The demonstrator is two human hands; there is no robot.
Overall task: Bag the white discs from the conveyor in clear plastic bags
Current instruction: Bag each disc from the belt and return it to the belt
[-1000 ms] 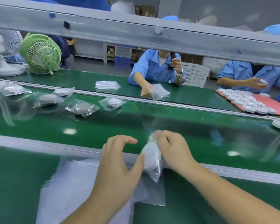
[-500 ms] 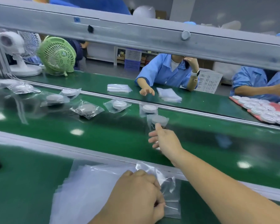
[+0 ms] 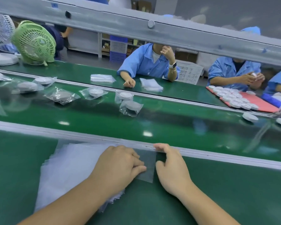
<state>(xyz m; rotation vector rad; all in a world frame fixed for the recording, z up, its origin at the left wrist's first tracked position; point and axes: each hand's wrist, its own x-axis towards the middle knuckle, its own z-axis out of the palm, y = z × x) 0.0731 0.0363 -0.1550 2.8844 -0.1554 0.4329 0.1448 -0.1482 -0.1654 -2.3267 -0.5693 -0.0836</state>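
The bagged disc point(image 3: 131, 107) held in both hands a second ago now lies on the conveyor point(image 3: 169, 124), just beside another bagged one point(image 3: 124, 96) (set down by the worker opposite). The right hand point(image 3: 172, 169) has drawn back from the belt to the near rail, at the edge of the top bag point(image 3: 148, 161). The left hand point(image 3: 120, 166) now presses that bag flat.
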